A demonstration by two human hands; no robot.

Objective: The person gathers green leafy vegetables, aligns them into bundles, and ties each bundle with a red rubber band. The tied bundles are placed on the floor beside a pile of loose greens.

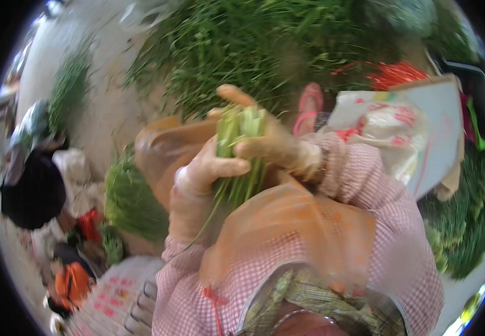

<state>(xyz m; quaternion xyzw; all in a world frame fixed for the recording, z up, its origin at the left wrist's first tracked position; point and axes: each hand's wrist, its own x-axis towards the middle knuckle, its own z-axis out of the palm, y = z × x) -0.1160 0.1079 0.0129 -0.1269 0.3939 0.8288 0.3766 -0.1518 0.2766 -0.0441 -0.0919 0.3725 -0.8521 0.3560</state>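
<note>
Near the middle, a bunch of cut green stems [231,134] is held upright between my two gloved hands, with long leaves trailing downward. My left hand [209,165] is closed on its left side, thumb across the front. My right hand [270,145] grips it from the right, thumb over the stems and upper fingers reaching behind the top. An orange translucent plastic apron [287,224] covers my lap and knee below the bunch. A pink sandal [308,103] shows beyond my right wrist.
Loose greens [203,45] cover the ground ahead. A board with a plastic bag [388,129] and red ties [393,73] lie right, beside more greens [460,224]. Left are a green heap [130,196], white sacks [74,179], a black round item [32,190] and an orange object [71,283].
</note>
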